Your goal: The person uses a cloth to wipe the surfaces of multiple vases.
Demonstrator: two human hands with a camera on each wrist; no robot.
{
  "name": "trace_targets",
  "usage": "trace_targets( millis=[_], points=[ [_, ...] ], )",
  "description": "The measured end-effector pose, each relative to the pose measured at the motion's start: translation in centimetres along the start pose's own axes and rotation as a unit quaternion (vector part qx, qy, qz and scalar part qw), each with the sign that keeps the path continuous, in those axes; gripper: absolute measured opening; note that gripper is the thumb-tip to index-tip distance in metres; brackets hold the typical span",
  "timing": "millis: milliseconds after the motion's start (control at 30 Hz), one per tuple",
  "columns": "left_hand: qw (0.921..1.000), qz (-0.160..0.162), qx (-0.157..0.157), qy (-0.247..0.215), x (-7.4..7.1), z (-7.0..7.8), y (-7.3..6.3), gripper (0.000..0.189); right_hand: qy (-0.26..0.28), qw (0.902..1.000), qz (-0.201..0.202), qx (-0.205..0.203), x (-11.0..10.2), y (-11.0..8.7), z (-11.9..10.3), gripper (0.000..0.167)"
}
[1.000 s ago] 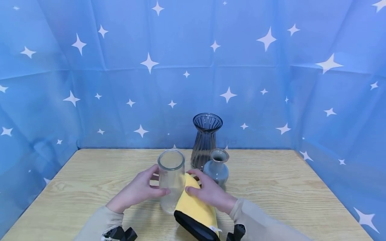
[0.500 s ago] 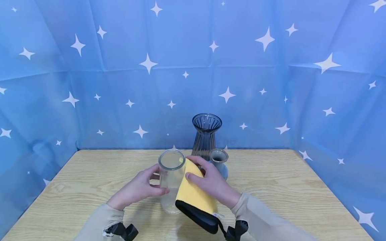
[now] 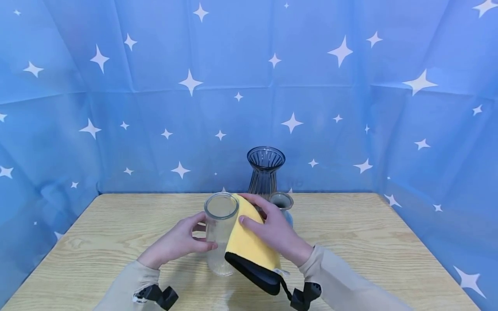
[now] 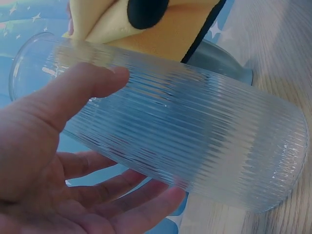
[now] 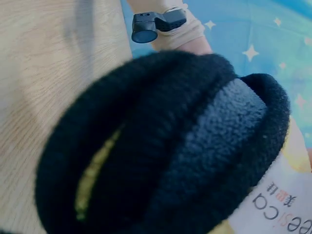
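A clear ribbed glass vase point(image 3: 221, 242) stands upright on the wooden table. My left hand point(image 3: 182, 239) grips it from the left; in the left wrist view, thumb and fingers of that hand point(image 4: 63, 131) curl round the glass vase point(image 4: 195, 131). With my right hand point(image 3: 274, 226) I pinch a folded yellow cloth point(image 3: 250, 242) with black edging, held against the vase's right side near the rim. Folds of the cloth point(image 5: 161, 146) fill the right wrist view and hide the right hand's fingers there.
Behind the cloth stands a dark fluted glass vase point(image 3: 265, 172) with a flared mouth. Beside it is a small blue-grey vase point(image 3: 285, 211), partly hidden by my right hand. A blue curtain point(image 3: 233, 108) with white stars surrounds the table point(image 3: 342, 242).
My right hand has moved up along the glass vase with the cloth, toward the rim, covering more of the two vases behind. My left hand keeps its hold.
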State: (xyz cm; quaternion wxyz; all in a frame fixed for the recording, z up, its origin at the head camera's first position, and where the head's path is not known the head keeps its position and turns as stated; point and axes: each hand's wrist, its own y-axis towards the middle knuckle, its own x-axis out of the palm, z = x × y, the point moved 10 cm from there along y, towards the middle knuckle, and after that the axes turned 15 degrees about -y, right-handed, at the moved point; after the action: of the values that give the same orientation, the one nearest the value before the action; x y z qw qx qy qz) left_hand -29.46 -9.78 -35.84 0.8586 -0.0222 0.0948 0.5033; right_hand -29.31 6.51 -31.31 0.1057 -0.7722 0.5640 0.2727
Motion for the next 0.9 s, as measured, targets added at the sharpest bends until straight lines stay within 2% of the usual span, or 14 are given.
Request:
trace_targets(
  millis=[233,433,733,900],
  points=[
    [1.0,-0.005,-0.008,-0.002,-0.2,-0.2,0.1,0.052,-0.034,0.9987,0.003,-0.037,0.4,-0.4,-0.3,0.051],
    [0.9996,-0.016,-0.01,-0.021,-0.1,-0.3,0.1,0.053,-0.073,0.9969,-0.001,-0.028,1.2,-0.8,0.9,0.051],
    [0.9988,-0.024,-0.017,-0.039,-0.2,-0.9,0.0,0.057,-0.067,0.995,-0.064,-0.037,3.7,-1.3,3.3,0.05],
    [0.9981,-0.03,-0.024,-0.048,-0.4,-1.4,0.1,0.059,-0.074,0.9928,-0.092,-0.018,4.8,-1.4,4.6,0.049]
  ],
)
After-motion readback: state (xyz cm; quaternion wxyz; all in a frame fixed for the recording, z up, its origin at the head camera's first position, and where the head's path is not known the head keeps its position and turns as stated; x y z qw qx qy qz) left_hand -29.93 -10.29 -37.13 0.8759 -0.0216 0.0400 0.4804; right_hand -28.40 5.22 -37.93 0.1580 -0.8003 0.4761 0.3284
